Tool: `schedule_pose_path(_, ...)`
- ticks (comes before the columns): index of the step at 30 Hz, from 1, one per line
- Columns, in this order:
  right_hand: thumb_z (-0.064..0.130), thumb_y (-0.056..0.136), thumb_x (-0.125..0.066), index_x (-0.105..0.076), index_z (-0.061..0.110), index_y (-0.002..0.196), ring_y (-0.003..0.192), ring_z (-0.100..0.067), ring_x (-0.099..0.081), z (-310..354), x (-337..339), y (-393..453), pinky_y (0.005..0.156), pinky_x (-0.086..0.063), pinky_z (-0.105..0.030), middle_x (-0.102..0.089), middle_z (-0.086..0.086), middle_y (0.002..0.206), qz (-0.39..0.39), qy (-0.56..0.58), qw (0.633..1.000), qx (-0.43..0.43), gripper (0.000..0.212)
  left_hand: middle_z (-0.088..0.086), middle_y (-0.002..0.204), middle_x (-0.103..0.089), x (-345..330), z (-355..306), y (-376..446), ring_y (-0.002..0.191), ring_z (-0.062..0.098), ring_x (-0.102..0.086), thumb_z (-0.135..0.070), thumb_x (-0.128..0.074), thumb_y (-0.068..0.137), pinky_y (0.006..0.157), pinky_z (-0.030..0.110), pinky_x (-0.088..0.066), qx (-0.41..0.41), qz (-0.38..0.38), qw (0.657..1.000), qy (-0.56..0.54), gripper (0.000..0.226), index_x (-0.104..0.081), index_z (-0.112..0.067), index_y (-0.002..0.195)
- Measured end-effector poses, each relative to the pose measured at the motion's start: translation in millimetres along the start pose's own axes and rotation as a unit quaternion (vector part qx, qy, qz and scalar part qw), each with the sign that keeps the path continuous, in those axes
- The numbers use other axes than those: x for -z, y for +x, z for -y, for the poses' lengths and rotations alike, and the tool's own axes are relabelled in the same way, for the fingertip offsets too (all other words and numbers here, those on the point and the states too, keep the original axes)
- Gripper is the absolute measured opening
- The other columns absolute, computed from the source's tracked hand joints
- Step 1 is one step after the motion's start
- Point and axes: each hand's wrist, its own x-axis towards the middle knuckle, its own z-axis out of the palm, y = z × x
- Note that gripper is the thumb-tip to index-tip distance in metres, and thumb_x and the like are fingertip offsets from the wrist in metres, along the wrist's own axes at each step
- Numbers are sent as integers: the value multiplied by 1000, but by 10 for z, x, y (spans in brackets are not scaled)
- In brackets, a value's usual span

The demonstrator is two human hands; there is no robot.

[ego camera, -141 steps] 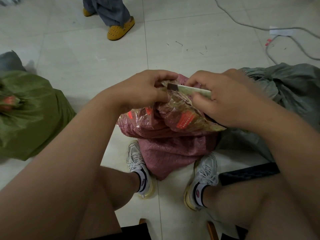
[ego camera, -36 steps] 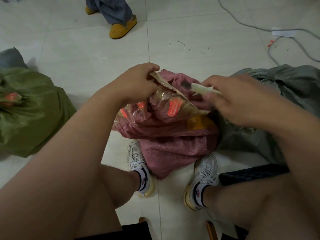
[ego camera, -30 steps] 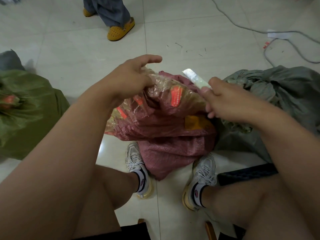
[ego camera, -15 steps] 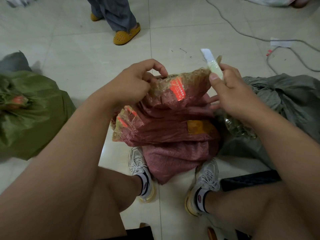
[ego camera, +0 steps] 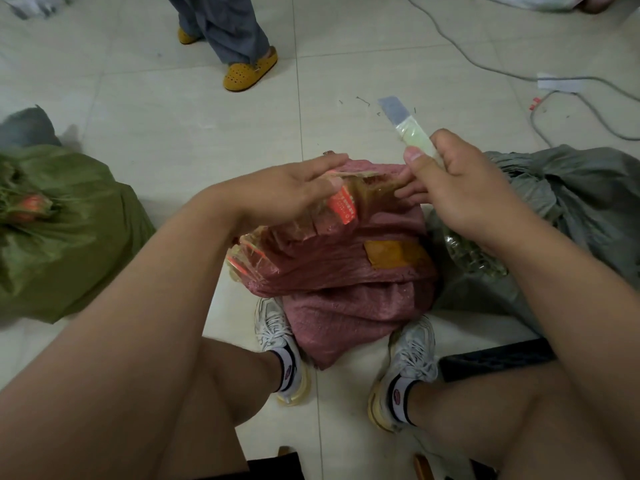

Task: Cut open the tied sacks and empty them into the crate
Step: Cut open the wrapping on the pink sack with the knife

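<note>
Our left hand (ego camera: pixel 294 195) pinches the taped mouth of the pink woven sack (ego camera: pixel 346 271), which sits on the floor between our feet; our right hand (ego camera: pixel 460 199) grips the utility knife (ego camera: pixel 405 126), blade up and clear of the sack. We judge the sack soft, floppy and fairly light, its tape slick. Best hold is the bunched weave just beside the tape.

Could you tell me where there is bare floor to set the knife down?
Bare tile lies between the green sack and the red sack, reaching to the yellow clogs. It is crowded on the right, where the grey sack presses against the red one.
</note>
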Motion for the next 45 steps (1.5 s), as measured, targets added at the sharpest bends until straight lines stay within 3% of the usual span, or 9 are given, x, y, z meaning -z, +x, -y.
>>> schedule_pose_path(4, 51, 95, -45, -50, 30, 91, 78, -8, -73, 43, -20, -62, 79, -58, -52, -70, 2, 87, 31, -22, 999, 3, 22, -8, 125, -65, -31, -23, 65, 112, 7, -63, -11, -55, 99, 100, 31, -51, -34, -63, 995, -71, 42, -56, -31, 136)
schedule_pose_path(7, 45, 98, -46, -52, 21, 99, 71, -3, -71, 91, 59, -88, 73, -59, -48, -69, 4, 88, 25, -102, 994, 4, 24, -7, 112, -72, -33, -23, 99, 104, 12, -69, -3, -55, 97, 97, 35, -54, -37, -57, 996, -64, 40, -64, -28, 126)
schedule_pose_path(13, 40, 97, -54, -57, 18, 88, 71, -24, -60, 193, 278, -188, 65, -48, -37, -64, -4, 75, 11, -243, 970, 31, 24, -3, 113, -72, -63, -21, 122, 104, 17, -69, -9, -58, 97, 97, 39, -54, -19, -6, 997, -69, 35, -65, -33, 122)
schedule_pose_path(17, 46, 93, -58, -62, 25, 84, 62, -17, -54, 246, 384, -253, 56, -40, -30, -59, 0, 66, 43, -261, 963, 52, 24, 8, 111, -72, -87, 5, 142, 104, 29, -68, -10, -63, 94, 95, 49, -53, -11, -4, 1000, -21, 35, -62, -32, 122)
schedule_pose_path(22, 51, 95, -48, -54, 24, 72, 59, -15, -50, 220, 354, -278, 53, -35, -31, -53, 2, 60, 103, -315, 942, 57, 36, 2, 110, -69, -159, -20, 145, 101, 22, -65, -27, -70, 84, 95, 51, -51, -9, -15, 998, 67, 36, -63, -43, 116)
schedule_pose_path(25, 48, 98, -44, -50, 22, 71, 58, -14, -47, 222, 307, -295, 54, -35, -32, -50, 2, 60, 129, -349, 926, 63, 38, -1, 107, -69, -189, -37, 158, 95, 20, -66, -22, -70, 86, 92, 49, -52, -4, -9, 996, 90, 41, -61, -44, 120)
schedule_pose_path(33, 45, 100, -42, -49, 21, 73, 57, -12, -43, 263, 238, -293, 49, -25, -32, -47, 2, 61, 115, -351, 926, 82, 36, -8, 110, -67, -211, -78, 140, 101, 15, -64, -34, -69, 75, 93, 47, -51, -12, -7, 994, 108, 48, -61, -38, 123)
schedule_pose_path(39, 47, 100, -40, -59, 19, 89, 62, -11, -46, 249, 150, -266, 54, -35, -32, -55, 2, 69, 111, -352, 924, 100, 35, -7, 116, -65, -216, -104, 126, 106, 16, -62, -32, -71, 76, 95, 45, -51, -22, -13, 993, 117, 52, -60, -34, 127)
schedule_pose_path(45, 50, 99, -37, -58, 21, 93, 70, -26, -50, 235, 64, -253, 60, -40, -37, -51, -1, 71, 93, -383, 912, 109, 36, -7, 113, -65, -208, -112, 118, 105, 14, -62, -12, -71, 87, 95, 36, -51, -27, -9, 995, 98, 49, -58, -27, 131)
